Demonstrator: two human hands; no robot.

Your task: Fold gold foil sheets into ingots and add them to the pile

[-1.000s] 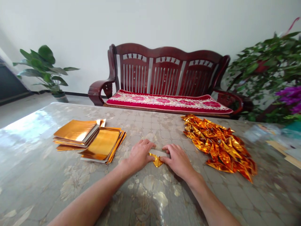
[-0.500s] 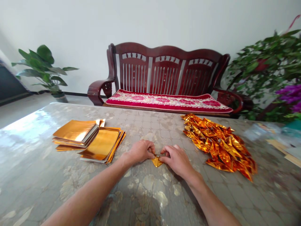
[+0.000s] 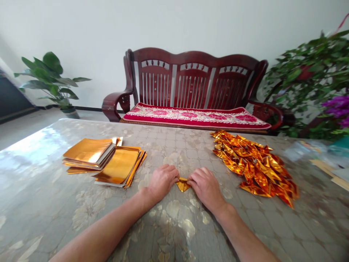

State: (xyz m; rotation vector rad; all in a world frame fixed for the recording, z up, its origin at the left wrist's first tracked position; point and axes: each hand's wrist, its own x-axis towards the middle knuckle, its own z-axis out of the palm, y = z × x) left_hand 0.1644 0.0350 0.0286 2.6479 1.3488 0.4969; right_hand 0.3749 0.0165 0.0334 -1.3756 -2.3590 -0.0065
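A small folded piece of gold foil paper (image 3: 183, 186) lies at the middle of the table, its lower point toward me. My left hand (image 3: 164, 181) pinches its left end, fingers closed. On the opposite end, my right hand (image 3: 205, 186) grips with curled fingers. To the left lie two stacks of flat gold foil sheets, the back stack (image 3: 87, 151) and the front stack (image 3: 120, 165), which overlap. At the right is a heap of folded gold foil pieces (image 3: 255, 167) with pointed ends.
The table (image 3: 152, 233) has a patterned, glossy cover. Behind it stands a dark red wooden bench (image 3: 191, 78) with a red floral cushion (image 3: 196, 117). Clear plastic bags (image 3: 304, 150) and card strips (image 3: 327, 171) lie at the right edge. Potted plants flank the bench.
Both hands have turned knuckles up and moved slightly apart, from the top edge to the two ends of the foil piece. More of the piece shows between them.
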